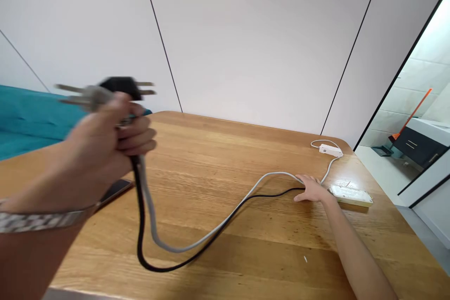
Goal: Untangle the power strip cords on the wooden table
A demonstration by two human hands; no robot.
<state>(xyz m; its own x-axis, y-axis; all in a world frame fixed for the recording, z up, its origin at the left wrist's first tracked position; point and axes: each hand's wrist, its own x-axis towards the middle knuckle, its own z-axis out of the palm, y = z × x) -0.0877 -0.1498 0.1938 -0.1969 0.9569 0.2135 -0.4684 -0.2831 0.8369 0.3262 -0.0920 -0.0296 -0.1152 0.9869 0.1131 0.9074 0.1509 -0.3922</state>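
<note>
My left hand [108,136] is raised above the table at the left, its fingers wrapped round two power plugs and their cords. The black plug [123,87] points its prongs right, while the grey plug [94,97] points its prongs left; both are a little blurred. From this hand a black cord [140,225] and a grey cord [190,247] sag side by side and run right across the tabletop. There my right hand [311,189] lies low over the cords, palm down, thumb and fingers apart.
On the wooden table [218,150], a white power strip [330,150] sits at the far right corner. A second, yellowish-white power strip [350,195] lies right of my right hand. A dark phone [114,191] is partly behind my left wrist. A teal sofa [31,115] stands left.
</note>
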